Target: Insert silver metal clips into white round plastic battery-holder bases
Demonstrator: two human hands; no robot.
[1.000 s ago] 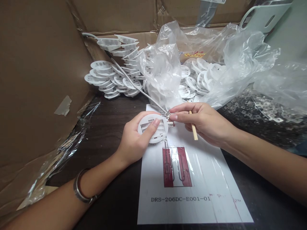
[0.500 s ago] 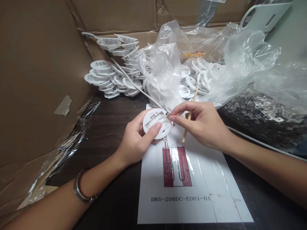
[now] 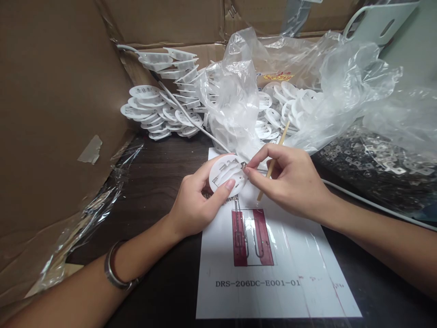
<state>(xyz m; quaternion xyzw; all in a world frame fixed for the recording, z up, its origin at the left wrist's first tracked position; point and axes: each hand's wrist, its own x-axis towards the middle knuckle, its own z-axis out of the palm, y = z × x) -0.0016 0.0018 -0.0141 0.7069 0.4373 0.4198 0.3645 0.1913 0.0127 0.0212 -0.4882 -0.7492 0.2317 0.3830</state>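
My left hand grips a round white plastic disc with slots and raised ribs, the thumb lying across its face. A small metal clip is pinched between the thumb and forefinger of my right hand, right at the disc's upper right edge. Tucked in that same hand is a thin wooden stick, slanting down toward the paper. Below the disc, several small metal pieces lie on the printed sheet, partly hidden by my left hand.
Stacks of white discs stand at the back left, with more beneath a clear plastic bag. A bag of metal clips lies at the right. Cardboard walls the left and back. A grey cable runs diagonally behind my hands.
Both hands have shifted slightly to the right. The disc has turned and tilted a little in my left hand, and the metal clip stays pinched at its edge.
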